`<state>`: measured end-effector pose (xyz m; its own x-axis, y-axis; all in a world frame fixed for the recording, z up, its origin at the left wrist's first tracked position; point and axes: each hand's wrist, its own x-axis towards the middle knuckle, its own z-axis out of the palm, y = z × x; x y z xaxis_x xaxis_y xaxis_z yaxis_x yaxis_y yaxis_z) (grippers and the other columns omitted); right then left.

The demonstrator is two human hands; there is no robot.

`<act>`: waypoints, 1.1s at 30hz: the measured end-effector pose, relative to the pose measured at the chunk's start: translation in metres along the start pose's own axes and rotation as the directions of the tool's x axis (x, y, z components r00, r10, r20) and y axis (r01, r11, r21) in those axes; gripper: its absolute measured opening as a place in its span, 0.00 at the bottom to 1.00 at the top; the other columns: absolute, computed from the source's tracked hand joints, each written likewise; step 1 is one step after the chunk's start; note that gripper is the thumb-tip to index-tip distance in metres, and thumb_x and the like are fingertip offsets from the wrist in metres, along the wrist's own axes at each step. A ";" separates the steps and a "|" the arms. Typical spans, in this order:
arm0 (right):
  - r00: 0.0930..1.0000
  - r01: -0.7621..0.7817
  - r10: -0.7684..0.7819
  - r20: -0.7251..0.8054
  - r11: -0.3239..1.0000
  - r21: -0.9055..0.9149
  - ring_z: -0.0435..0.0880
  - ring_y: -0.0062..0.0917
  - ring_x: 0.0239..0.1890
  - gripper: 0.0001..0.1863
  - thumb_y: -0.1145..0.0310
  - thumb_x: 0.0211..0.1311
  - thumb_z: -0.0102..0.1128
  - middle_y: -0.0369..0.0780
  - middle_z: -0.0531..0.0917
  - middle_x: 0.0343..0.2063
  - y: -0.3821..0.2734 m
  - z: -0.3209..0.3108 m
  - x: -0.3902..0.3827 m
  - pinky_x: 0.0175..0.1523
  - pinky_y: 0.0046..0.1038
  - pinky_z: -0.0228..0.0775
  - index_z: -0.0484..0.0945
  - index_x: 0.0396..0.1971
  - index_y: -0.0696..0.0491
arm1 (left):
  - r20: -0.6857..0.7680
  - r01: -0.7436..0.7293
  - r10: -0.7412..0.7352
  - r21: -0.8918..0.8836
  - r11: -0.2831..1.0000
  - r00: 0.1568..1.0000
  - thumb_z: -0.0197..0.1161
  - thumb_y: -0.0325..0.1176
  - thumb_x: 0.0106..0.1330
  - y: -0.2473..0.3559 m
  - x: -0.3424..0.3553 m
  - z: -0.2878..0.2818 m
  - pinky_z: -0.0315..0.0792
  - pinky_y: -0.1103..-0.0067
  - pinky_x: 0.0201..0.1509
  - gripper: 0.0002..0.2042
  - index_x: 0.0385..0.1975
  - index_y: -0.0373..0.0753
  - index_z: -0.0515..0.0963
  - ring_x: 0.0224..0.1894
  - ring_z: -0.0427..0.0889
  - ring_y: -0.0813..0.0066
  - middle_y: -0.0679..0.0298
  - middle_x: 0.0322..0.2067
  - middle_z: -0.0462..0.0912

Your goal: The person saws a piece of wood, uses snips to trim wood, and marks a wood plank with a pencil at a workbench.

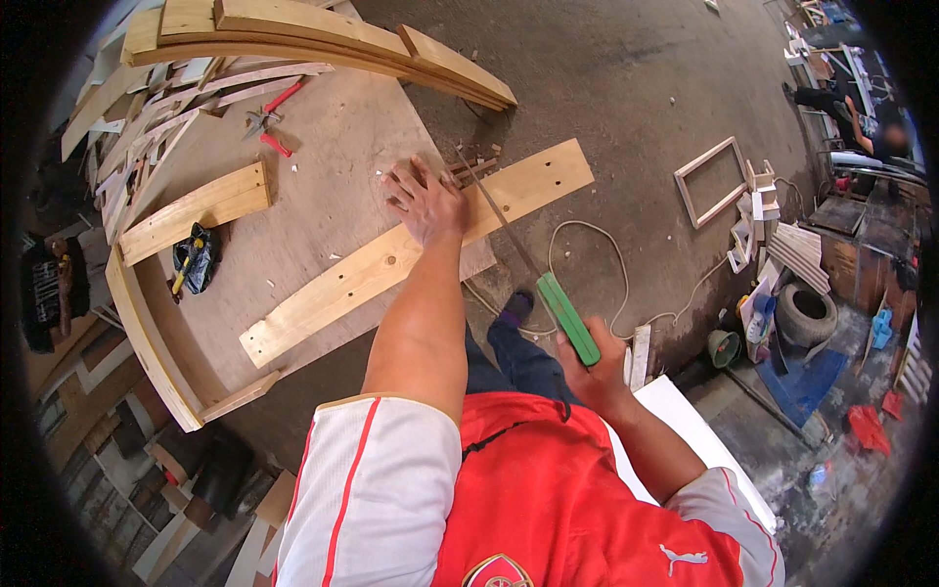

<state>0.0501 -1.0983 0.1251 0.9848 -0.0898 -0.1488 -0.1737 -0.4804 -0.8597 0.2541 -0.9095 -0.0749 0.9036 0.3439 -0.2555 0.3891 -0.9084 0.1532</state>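
Observation:
A long pale plank (362, 274) with several dark holes lies aslant on the plywood tabletop (323, 166), its right end jutting out past the table edge. My left hand (427, 203) is pressed down on the plank with its fingers spread, near that edge. In my right hand (597, 362), closed around the green handle, is a handsaw (567, 318). Its thin blade runs up and to the left across the overhanging plank, just right of my left hand. Whether the teeth have entered the wood is too small to tell.
On the tabletop lie red-handled pliers (262, 121), a short board (201, 210) and a black plastic bag (199, 256) with a yellow tool. Long boards (323, 39) are stacked at the far edge. A cord (626, 269) and wooden frame (709, 182) lie on the floor; another person sits far right.

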 end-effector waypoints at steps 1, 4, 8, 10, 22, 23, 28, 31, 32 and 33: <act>1.000 -0.001 0.001 -0.002 1.000 0.001 0.85 0.44 0.23 0.08 0.74 0.65 0.68 0.47 0.81 0.21 -0.002 -0.001 0.002 0.28 0.37 0.72 0.75 0.32 0.57 | -0.009 -0.007 0.007 0.006 1.000 1.000 0.44 0.49 0.78 0.001 0.000 0.000 0.43 0.47 0.80 0.32 0.80 0.46 0.53 0.82 0.38 0.43 0.50 0.81 0.44; 0.999 -0.048 0.048 0.006 0.998 -0.028 0.85 0.44 0.23 0.09 0.75 0.65 0.68 0.47 0.81 0.21 -0.009 -0.005 0.004 0.28 0.38 0.72 0.74 0.31 0.57 | -0.014 -0.012 0.013 0.050 0.999 1.000 0.43 0.49 0.78 -0.001 -0.001 0.000 0.43 0.47 0.80 0.32 0.80 0.46 0.53 0.82 0.39 0.43 0.50 0.81 0.44; 0.999 0.028 -0.030 -0.025 0.999 -0.046 0.84 0.44 0.22 0.09 0.74 0.65 0.68 0.47 0.80 0.20 -0.003 -0.006 0.000 0.27 0.37 0.71 0.74 0.31 0.57 | 0.018 0.003 -0.003 0.035 0.999 1.000 0.43 0.49 0.78 -0.001 0.000 -0.001 0.43 0.47 0.80 0.32 0.80 0.46 0.52 0.82 0.38 0.43 0.50 0.81 0.44; 0.998 0.041 -0.043 -0.050 0.998 -0.049 0.84 0.44 0.22 0.09 0.74 0.65 0.68 0.47 0.80 0.20 0.000 -0.003 0.005 0.27 0.37 0.71 0.74 0.31 0.56 | -0.004 -0.009 0.009 0.015 1.000 1.000 0.43 0.49 0.79 0.000 0.000 -0.002 0.42 0.47 0.80 0.32 0.80 0.46 0.52 0.82 0.39 0.43 0.50 0.81 0.44; 0.999 -0.040 0.039 -0.022 0.997 -0.064 0.85 0.50 0.26 0.08 0.74 0.64 0.68 0.49 0.80 0.21 0.007 0.027 0.049 0.30 0.40 0.74 0.76 0.34 0.56 | 0.046 -0.003 0.002 0.020 1.000 0.999 0.42 0.49 0.79 0.001 0.001 -0.001 0.42 0.46 0.79 0.32 0.80 0.46 0.52 0.82 0.38 0.43 0.49 0.80 0.44; 0.997 -0.078 0.078 -0.004 0.995 -0.068 0.85 0.50 0.26 0.08 0.74 0.64 0.68 0.49 0.80 0.21 0.002 0.029 0.055 0.30 0.40 0.75 0.75 0.34 0.56 | 0.044 -0.003 0.002 0.022 1.000 0.999 0.42 0.49 0.79 0.000 0.003 0.000 0.42 0.46 0.79 0.32 0.80 0.46 0.52 0.82 0.38 0.43 0.49 0.80 0.44; 0.999 -0.028 0.029 0.027 0.999 -0.028 0.85 0.51 0.27 0.09 0.72 0.66 0.66 0.51 0.80 0.23 -0.010 0.014 0.022 0.29 0.43 0.72 0.73 0.32 0.56 | 0.024 0.014 -0.013 -0.038 0.999 1.000 0.43 0.49 0.78 -0.004 0.003 0.003 0.42 0.46 0.80 0.32 0.80 0.46 0.53 0.82 0.37 0.42 0.49 0.81 0.43; 0.998 -0.021 0.024 0.053 0.998 -0.065 0.85 0.51 0.28 0.09 0.73 0.65 0.67 0.51 0.80 0.22 -0.003 0.033 0.054 0.29 0.42 0.74 0.73 0.32 0.56 | 0.013 -0.001 0.001 0.009 1.000 1.000 0.43 0.49 0.79 -0.002 0.003 0.006 0.41 0.46 0.80 0.32 0.80 0.47 0.52 0.82 0.37 0.43 0.50 0.81 0.42; 0.998 -0.008 0.013 0.060 0.996 -0.088 0.85 0.52 0.28 0.09 0.73 0.65 0.67 0.51 0.81 0.23 0.001 0.040 0.065 0.29 0.43 0.74 0.73 0.32 0.56 | 0.017 -0.001 0.001 0.009 1.000 1.000 0.43 0.49 0.79 -0.002 0.003 0.005 0.41 0.46 0.80 0.32 0.80 0.47 0.52 0.82 0.37 0.43 0.50 0.81 0.42; 0.998 0.005 0.002 0.066 0.994 -0.112 0.85 0.52 0.28 0.09 0.73 0.64 0.67 0.51 0.81 0.23 0.003 0.044 0.071 0.29 0.43 0.74 0.73 0.33 0.57 | 0.023 0.002 -0.002 -0.006 1.000 1.000 0.43 0.49 0.79 0.000 0.003 0.003 0.41 0.47 0.80 0.32 0.80 0.47 0.52 0.82 0.37 0.43 0.50 0.81 0.42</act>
<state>0.1196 -1.0680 0.0904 0.9827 -0.0331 -0.1823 -0.1679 -0.5752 -0.8006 0.2565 -0.9092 -0.0787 0.8984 0.3403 -0.2778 0.3922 -0.9062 0.1582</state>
